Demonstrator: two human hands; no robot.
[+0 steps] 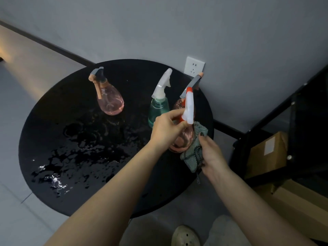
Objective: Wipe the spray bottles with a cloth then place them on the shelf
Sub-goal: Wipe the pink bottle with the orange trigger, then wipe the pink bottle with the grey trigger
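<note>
Over the right edge of the round black table (53,125), my left hand (166,129) grips the neck of a pink bottle (182,139) just under its white sprayer (189,109), holding it upright. My right hand (212,154) has its fingers curled round a grey-green cloth (192,155), pressing it against the bottle's right side. Just beyond, a green bottle (158,108) stands on the table, with another pink bottle (178,103) partly hidden behind the one I hold. A third pink bottle (111,100) stands well apart to the far left. Water (74,157) lies pooled on the near left of the tabletop. A black shelf (266,121) with a cardboard box (268,153) stands to the right.
</note>
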